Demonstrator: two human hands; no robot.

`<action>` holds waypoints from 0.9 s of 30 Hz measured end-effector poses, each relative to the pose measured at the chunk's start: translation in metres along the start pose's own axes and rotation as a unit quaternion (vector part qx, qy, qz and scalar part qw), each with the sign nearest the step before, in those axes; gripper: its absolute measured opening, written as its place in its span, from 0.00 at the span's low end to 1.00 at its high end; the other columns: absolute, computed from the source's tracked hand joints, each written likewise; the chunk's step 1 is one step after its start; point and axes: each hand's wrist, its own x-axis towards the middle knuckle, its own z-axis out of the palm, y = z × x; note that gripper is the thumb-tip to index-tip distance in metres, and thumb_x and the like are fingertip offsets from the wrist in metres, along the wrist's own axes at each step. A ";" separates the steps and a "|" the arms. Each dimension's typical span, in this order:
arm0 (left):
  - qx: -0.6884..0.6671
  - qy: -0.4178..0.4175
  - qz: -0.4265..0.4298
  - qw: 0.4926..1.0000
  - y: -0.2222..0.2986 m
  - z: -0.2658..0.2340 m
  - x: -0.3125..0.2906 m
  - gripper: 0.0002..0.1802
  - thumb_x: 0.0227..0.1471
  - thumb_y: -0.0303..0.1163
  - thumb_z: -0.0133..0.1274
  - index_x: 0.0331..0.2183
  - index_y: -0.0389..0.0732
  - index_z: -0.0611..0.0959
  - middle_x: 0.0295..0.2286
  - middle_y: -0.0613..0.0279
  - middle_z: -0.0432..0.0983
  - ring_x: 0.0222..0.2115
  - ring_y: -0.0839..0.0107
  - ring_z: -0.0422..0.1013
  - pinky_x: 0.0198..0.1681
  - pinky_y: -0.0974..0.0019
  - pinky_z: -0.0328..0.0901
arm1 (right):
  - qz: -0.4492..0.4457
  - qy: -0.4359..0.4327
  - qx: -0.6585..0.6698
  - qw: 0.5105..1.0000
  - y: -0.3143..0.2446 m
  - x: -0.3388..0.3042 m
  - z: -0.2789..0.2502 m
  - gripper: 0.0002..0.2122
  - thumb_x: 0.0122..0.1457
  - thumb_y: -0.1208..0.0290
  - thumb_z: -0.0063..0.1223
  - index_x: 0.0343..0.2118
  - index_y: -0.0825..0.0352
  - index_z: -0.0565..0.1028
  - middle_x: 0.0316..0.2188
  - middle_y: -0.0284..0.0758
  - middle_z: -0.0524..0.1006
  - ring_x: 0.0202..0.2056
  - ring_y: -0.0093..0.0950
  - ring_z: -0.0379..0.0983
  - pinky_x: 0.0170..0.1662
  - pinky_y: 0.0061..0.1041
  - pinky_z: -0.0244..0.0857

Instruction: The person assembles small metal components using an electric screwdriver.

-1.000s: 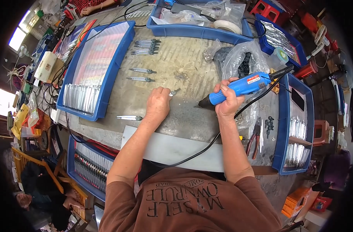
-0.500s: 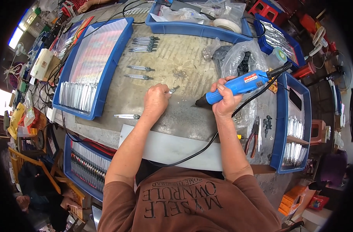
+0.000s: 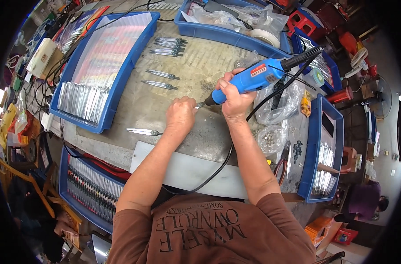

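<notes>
My left hand [image 3: 180, 115] is closed round what looks like a silver drawing compass [image 3: 199, 105]; only its head end sticks out past the fingers, and the rest is hidden. Gripped in my right hand [image 3: 235, 99] is a blue corded electric screwdriver [image 3: 253, 81], tilted down to the left. Its dark nose meets the compass head, or lies very close to it. A scatter of tiny screws [image 3: 207, 84] lies just beyond. To the left rest single silver compasses with dark heads, one [image 3: 143, 131] near me and another [image 3: 159, 84] farther off. Several more form a stack [image 3: 169, 46] at the back.
Blue trays of silver parts flank the bench, one at left [image 3: 107, 116], one at right [image 3: 307, 176]. Another tray [image 3: 196, 31] with plastic bags stands at the back. Pliers [image 3: 281, 165] and dark parts [image 3: 297, 152] lie right. A black cable [image 3: 222, 169] loops below my right forearm.
My right hand has brought the screwdriver left and up to the compass head in my left hand. The left hand keeps its hold, and the whole view has shifted slightly.
</notes>
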 end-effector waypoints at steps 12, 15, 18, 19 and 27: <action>0.000 0.011 0.019 1.000 -0.001 0.002 -0.002 0.05 0.33 0.26 0.55 0.19 0.39 0.75 0.23 0.61 0.70 0.28 0.59 0.66 0.32 0.61 0.63 | 0.016 0.000 0.006 1.000 0.006 0.002 0.001 0.15 0.37 0.82 0.50 0.32 0.70 0.64 0.22 0.33 0.68 0.21 0.21 0.66 0.24 0.21 0.63; -0.001 0.009 0.017 1.000 -0.002 0.002 -0.002 0.05 0.33 0.25 0.56 0.19 0.39 0.75 0.23 0.61 0.70 0.28 0.59 0.66 0.32 0.61 0.62 | 0.014 -0.007 0.003 1.000 0.008 0.002 0.001 0.15 0.37 0.82 0.50 0.32 0.70 0.64 0.22 0.33 0.68 0.21 0.21 0.66 0.24 0.21 0.64; 0.000 0.007 0.020 1.000 -0.002 0.003 -0.001 0.05 0.32 0.25 0.56 0.19 0.39 0.75 0.23 0.61 0.70 0.28 0.59 0.66 0.32 0.62 0.62 | 0.013 -0.014 -0.010 1.000 0.009 0.003 -0.001 0.15 0.37 0.82 0.50 0.32 0.70 0.64 0.22 0.33 0.68 0.21 0.21 0.66 0.24 0.21 0.64; -0.004 0.009 0.021 1.000 -0.002 0.003 -0.002 0.05 0.32 0.25 0.56 0.19 0.39 0.75 0.23 0.61 0.70 0.28 0.59 0.66 0.32 0.62 0.62 | 0.012 -0.019 -0.019 1.000 0.009 0.003 -0.001 0.15 0.37 0.82 0.50 0.32 0.70 0.64 0.22 0.33 0.68 0.21 0.21 0.66 0.24 0.21 0.64; -0.006 0.012 0.023 1.000 -0.003 0.003 -0.003 0.05 0.32 0.25 0.56 0.19 0.39 0.75 0.22 0.61 0.70 0.27 0.59 0.66 0.32 0.62 0.62 | 0.024 -0.020 -0.028 0.999 0.008 0.001 0.006 0.14 0.38 0.82 0.51 0.31 0.70 0.64 0.22 0.32 0.68 0.21 0.20 0.66 0.24 0.19 0.63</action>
